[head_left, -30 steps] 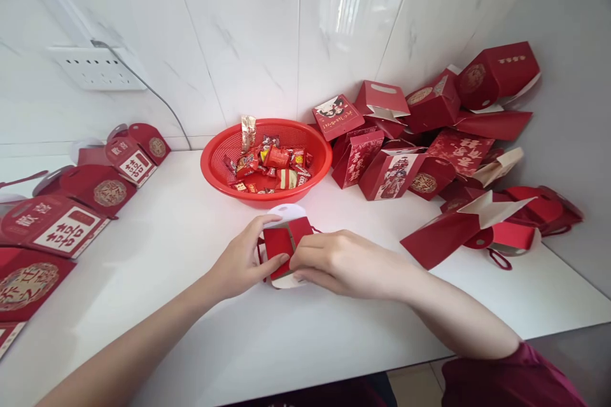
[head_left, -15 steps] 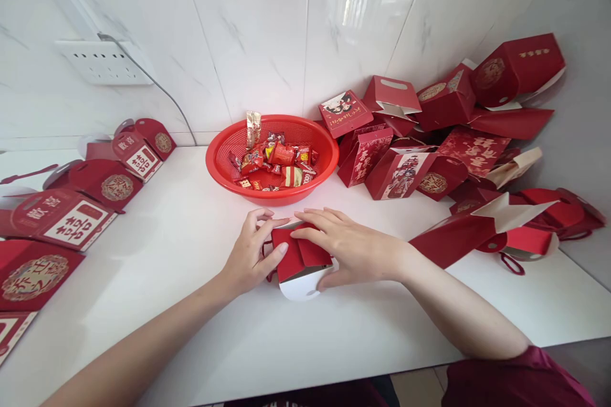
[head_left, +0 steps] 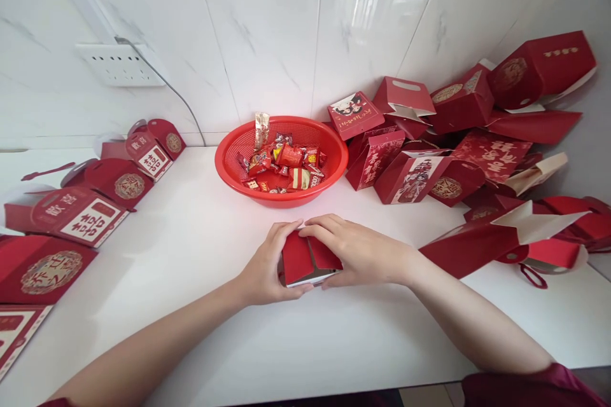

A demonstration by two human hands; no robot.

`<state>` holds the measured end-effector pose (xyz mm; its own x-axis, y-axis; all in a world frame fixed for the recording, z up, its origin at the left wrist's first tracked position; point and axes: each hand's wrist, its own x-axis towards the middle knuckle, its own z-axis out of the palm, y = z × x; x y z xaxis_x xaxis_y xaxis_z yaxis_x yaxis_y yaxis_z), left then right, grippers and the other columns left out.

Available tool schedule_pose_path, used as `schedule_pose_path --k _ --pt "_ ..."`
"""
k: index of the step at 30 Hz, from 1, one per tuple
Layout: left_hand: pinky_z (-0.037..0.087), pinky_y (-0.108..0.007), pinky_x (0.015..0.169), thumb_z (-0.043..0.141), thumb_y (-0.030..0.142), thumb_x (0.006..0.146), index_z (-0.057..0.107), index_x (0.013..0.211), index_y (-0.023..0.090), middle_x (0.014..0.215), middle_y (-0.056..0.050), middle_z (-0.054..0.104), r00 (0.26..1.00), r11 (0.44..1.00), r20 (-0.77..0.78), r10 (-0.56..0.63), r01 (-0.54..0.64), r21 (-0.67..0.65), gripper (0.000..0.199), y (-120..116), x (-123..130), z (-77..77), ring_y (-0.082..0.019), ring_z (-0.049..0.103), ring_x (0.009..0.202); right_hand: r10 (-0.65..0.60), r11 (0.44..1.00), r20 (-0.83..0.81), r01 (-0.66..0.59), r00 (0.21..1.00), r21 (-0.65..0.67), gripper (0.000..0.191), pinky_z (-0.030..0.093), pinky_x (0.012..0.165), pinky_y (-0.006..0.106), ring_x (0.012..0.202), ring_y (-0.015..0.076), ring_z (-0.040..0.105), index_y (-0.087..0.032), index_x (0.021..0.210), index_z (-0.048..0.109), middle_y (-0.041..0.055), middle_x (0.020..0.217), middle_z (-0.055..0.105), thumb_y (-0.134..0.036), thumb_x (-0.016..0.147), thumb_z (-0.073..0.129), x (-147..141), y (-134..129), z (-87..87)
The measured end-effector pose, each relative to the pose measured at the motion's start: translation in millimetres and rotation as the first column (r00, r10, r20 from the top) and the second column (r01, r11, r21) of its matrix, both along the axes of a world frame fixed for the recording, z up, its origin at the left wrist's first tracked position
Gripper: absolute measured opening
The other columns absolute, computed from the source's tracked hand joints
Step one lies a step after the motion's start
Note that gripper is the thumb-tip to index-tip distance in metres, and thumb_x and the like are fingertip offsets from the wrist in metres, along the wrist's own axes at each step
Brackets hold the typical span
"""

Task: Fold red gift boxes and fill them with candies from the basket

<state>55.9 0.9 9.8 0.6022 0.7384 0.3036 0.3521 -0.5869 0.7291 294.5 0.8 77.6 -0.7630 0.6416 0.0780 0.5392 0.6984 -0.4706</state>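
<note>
In the head view, a small red gift box (head_left: pixel 305 255) lies on the white table, its two red flaps folded over the top with a narrow gap at the near end. My left hand (head_left: pixel 268 265) wraps its left side, thumb at the near edge and fingers at the far edge. From the right, my right hand (head_left: pixel 356 251) grips the same box, fingers over the far top edge and thumb low at the near corner. Just beyond stands a red plastic basket (head_left: pixel 281 198) holding several wrapped candies (head_left: pixel 291 156).
Several red gift boxes (head_left: pixel 60 267) stand in a row along the left. A heap of red boxes (head_left: pixel 458 241), some with flaps up, fills the right side. Behind are a tiled wall (head_left: pixel 267 32), a power strip (head_left: pixel 119 65) and a grey cable (head_left: pixel 167 82).
My left hand has shifted from the box's top to around its left side, thumb now at the near edge. The white near flap has been raised. The view has moved slightly left.
</note>
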Motion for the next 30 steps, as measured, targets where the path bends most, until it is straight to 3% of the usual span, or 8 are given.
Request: schedule_pose_path --k 4,7,11,15,19,23,26,30 --pt "0.044 -0.052 0.107 0.083 0.037 0.065 0.024 0.148 0.029 0.138 -0.013 0.039 0.996 0.999 0.082 -0.028 0.03 -0.02 0.102 4 1 -5.4 -0.031 0.045 0.127 0.007 1.0 -0.087 -0.008 0.996 -0.015 0.063 0.045 0.101 0.045 0.119 0.0279 0.054 -0.019 0.133 0.048 0.0141 0.131 0.056 -0.053 0.085 0.069 8 1 14.5" --pt "0.044 -0.053 0.105 0.082 0.039 0.066 0.023 0.149 0.028 0.135 -0.013 0.039 0.998 1.0 0.063 -0.02 0.021 -0.016 0.103 6 1 -7.6 -0.032 0.046 0.124 -0.08 0.992 -0.111 0.09 0.991 0.093 0.026 0.045 0.097 0.042 0.111 0.0246 0.056 -0.019 0.111 0.058 0.0125 0.124 0.058 -0.041 0.099 0.052 19 3 23.5" --pt "0.043 -0.053 0.105 0.081 0.04 0.065 0.024 0.149 0.027 0.136 -0.014 0.037 0.998 0.999 0.056 -0.034 0.034 -0.002 0.102 6 0 -8.3 -0.033 0.044 0.125 -0.232 0.943 -0.043 0.235 0.972 0.236 0.006 0.045 0.092 0.041 0.106 0.0253 0.055 -0.019 0.095 0.062 0.0108 0.114 0.057 -0.022 0.095 0.057 35 9 24.4" --pt "0.044 -0.052 0.104 0.081 0.039 0.066 0.022 0.15 0.028 0.135 -0.014 0.037 0.998 0.999 0.059 -0.03 0.031 -0.023 0.103 6 0 -8.5 -0.032 0.046 0.124 -0.222 0.965 0.095 0.204 0.971 0.166 0.019 0.047 0.089 0.041 0.098 0.0241 0.06 -0.02 0.106 0.063 0.0081 0.107 0.062 -0.012 0.088 0.063 38 12 19.8" --pt "0.044 -0.054 0.104 0.082 0.041 0.065 0.023 0.15 0.029 0.134 -0.014 0.038 0.997 0.998 0.059 -0.058 0.059 -0.015 0.104 11 -2 -10.7 -0.034 0.045 0.124 -0.081 0.989 0.1 0.067 0.992 0.131 0.041 0.048 0.094 0.041 0.114 0.0258 0.059 -0.021 0.121 0.06 0.0111 0.125 0.06 -0.007 0.083 0.066 30 15 14.6" --pt "0.045 -0.054 0.104 0.083 0.045 0.065 0.02 0.151 0.029 0.137 -0.014 0.037 0.991 0.992 0.06 -0.124 0.125 -0.025 0.108 20 -7 -9.0 -0.033 0.047 0.124 0.03 0.993 0.101 -0.041 0.994 0.112 0.022 0.049 0.096 0.041 0.119 0.0264 0.058 -0.02 0.104 0.069 0.0118 0.134 0.058 -0.009 0.085 0.065 24 19 9.8" --pt "0.044 -0.054 0.108 0.083 0.05 0.065 0.019 0.153 0.028 0.144 -0.017 0.034 0.984 0.985 -0.033 -0.174 0.173 -0.021 0.111 24 -10 4.2 -0.035 0.041 0.133 0.047 0.996 0.097 -0.054 0.994 0.071 0.014 0.051 0.092 0.039 0.113 0.0251 0.062 -0.019 0.094 0.071 0.0109 0.132 0.06 -0.01 0.086 0.064 23 20 8.5" --pt "0.031 -0.06 0.117 0.081 0.055 0.068 0.03 0.153 0.028 0.157 -0.017 0.025 0.941 0.965 -0.263 -0.215 0.245 0.089 0.102 22 -9 38.2 -0.041 0.023 0.147 0.036 0.995 0.083 -0.044 0.996 0.092 0.021 0.05 0.094 0.04 0.114 0.0249 0.063 -0.019 0.097 0.072 0.0107 0.136 0.06 -0.005 0.087 0.059 22 20 7.7"
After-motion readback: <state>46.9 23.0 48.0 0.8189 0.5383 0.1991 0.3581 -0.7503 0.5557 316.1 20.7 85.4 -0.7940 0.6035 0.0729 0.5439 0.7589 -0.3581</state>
